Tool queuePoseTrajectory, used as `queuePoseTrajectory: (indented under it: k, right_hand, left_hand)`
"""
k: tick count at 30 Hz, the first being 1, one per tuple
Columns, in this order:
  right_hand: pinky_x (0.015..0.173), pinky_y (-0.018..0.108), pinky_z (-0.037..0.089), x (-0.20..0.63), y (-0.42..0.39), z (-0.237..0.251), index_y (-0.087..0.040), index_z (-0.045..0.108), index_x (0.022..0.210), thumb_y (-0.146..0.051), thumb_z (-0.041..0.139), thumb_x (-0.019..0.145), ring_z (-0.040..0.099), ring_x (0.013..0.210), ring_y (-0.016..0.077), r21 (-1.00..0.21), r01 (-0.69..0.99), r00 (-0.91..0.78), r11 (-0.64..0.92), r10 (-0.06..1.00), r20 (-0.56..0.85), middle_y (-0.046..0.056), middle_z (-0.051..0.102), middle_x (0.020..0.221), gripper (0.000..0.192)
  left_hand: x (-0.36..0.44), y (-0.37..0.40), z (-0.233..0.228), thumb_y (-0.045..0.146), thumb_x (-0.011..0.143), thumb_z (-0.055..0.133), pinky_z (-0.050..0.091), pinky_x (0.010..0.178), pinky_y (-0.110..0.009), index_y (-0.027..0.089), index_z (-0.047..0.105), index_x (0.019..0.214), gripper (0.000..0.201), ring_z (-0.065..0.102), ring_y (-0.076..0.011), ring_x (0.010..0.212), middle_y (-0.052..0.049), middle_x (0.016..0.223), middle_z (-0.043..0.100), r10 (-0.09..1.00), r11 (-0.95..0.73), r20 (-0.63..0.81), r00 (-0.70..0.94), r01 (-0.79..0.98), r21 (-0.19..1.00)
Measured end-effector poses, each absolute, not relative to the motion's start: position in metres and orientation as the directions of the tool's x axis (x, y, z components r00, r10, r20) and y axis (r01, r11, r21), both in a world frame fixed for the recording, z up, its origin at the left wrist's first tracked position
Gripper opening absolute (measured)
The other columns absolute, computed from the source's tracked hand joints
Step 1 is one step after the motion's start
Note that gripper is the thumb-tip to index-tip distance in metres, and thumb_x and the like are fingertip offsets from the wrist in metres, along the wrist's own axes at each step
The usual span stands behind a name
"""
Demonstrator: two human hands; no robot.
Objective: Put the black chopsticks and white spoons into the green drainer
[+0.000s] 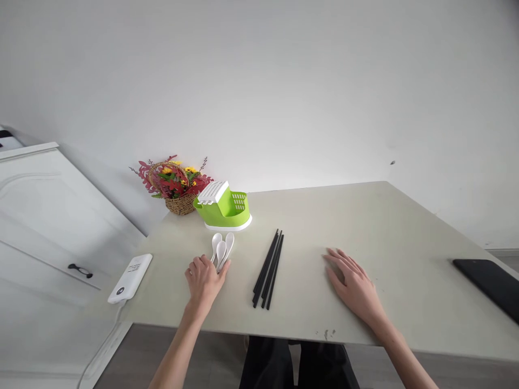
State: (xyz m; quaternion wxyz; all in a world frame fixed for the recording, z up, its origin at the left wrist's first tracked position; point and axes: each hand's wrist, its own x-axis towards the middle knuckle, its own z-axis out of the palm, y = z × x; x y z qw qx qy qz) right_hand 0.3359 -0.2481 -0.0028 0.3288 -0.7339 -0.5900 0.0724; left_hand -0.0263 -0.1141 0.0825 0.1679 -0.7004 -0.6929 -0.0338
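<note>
My left hand (pixel 204 281) is closed round the handles of three white spoons (pixel 221 247), its thumb on their right side. The spoon bowls point away from me, and the hand hides the lower handles. A bundle of black chopsticks (pixel 269 270) lies on the table between my hands, their thicker ends towards me. To the right of them my right hand (pixel 353 282) rests flat on the tabletop, fingers stretched out and holding nothing. Behind the spoons stands a green and white utensil holder (pixel 227 216) with a slotted white top on its left part.
A wicker basket of artificial flowers (pixel 178 189) stands at the back left against the wall. On the pale table (pixel 324 216), a white power bank (pixel 130 278) with a cable lies at the left edge. A black phone (pixel 488 283) lies at the far right. A white cabinet (pixel 52 243) stands left.
</note>
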Motion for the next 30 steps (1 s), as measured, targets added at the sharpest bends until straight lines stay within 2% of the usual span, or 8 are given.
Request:
queuePoseTrajectory:
  k: [4, 10, 13, 17, 24, 30]
  right_hand:
    - [0.123, 0.054, 0.038, 0.336, -0.248, -0.004, -0.028, 0.060, 0.141, -0.048, 0.038, 0.105, 0.039, 0.152, 0.0266, -0.568, 0.819, 0.295, -0.077, 0.907, 0.302, 0.000, 0.052, 0.158, 0.047]
    - [0.123, 0.053, 0.037, 0.335, -0.248, -0.004, -0.029, 0.060, 0.140, -0.047, 0.038, 0.105, 0.040, 0.152, 0.0256, -0.565, 0.823, 0.292, -0.067, 0.901, 0.319, 0.000, 0.053, 0.158, 0.045]
    - [0.123, 0.053, 0.037, 0.335, -0.248, -0.004, -0.028, 0.061, 0.140, -0.046, 0.039, 0.105, 0.040, 0.152, 0.0257, -0.566, 0.822, 0.297, -0.070, 0.900, 0.320, 0.000, 0.053, 0.157, 0.045]
    - [0.122, 0.053, 0.038, 0.336, -0.247, -0.005, -0.028, 0.061, 0.139, -0.046, 0.039, 0.104, 0.040, 0.151, 0.0265, -0.566, 0.821, 0.299, -0.072, 0.900, 0.318, 0.000, 0.054, 0.157, 0.045]
    - [0.122, 0.054, 0.038, 0.335, -0.246, -0.005, -0.028, 0.062, 0.139, -0.046, 0.040, 0.104, 0.040, 0.151, 0.0275, -0.572, 0.817, 0.305, -0.073, 0.896, 0.322, 0.001, 0.054, 0.156, 0.045]
    - [0.121, 0.055, 0.038, 0.335, -0.246, -0.004, -0.029, 0.062, 0.139, -0.045, 0.040, 0.104, 0.039, 0.152, 0.0276, -0.583, 0.809, 0.313, -0.080, 0.897, 0.311, 0.000, 0.054, 0.156, 0.044]
  left_hand:
    - [-0.028, -0.107, 0.082, 0.056, 0.102, 0.044, 0.049, 0.085, -0.042, 0.007, 0.066, 0.106, 0.054, 0.066, -0.0347, 0.102, -0.021, 0.103, 0.067, 0.970, -0.024, 0.233, 0.072, 0.979, -0.204]
    - [-0.026, -0.097, 0.081, 0.036, 0.109, 0.034, 0.050, 0.079, -0.039, 0.007, 0.062, 0.107, 0.040, 0.072, -0.0315, 0.092, -0.018, 0.094, 0.070, 0.976, -0.112, 0.158, 0.151, 0.966, -0.234]
    - [-0.026, -0.098, 0.081, 0.027, 0.109, 0.031, 0.049, 0.072, -0.035, 0.009, 0.059, 0.108, 0.034, 0.073, -0.0291, 0.089, -0.016, 0.092, 0.071, 0.971, -0.163, 0.139, 0.195, 0.964, -0.212]
    - [-0.020, -0.107, 0.081, 0.028, 0.110, 0.028, 0.045, 0.060, -0.030, 0.013, 0.056, 0.108, 0.032, 0.074, -0.0255, 0.083, -0.013, 0.091, 0.072, 0.964, -0.204, 0.149, 0.222, 0.971, -0.123]
    - [0.049, -0.144, 0.095, 0.034, 0.111, 0.031, 0.044, 0.057, -0.027, 0.019, 0.055, 0.110, 0.028, 0.073, -0.0213, 0.076, -0.006, 0.087, 0.072, 0.916, -0.378, 0.154, 0.370, 0.925, 0.024]
    - [0.122, -0.168, 0.103, 0.029, 0.111, 0.036, 0.046, 0.056, -0.026, 0.018, 0.053, 0.113, 0.020, 0.075, -0.0211, 0.077, -0.007, 0.096, 0.072, 0.838, -0.542, 0.088, 0.538, 0.840, 0.024]
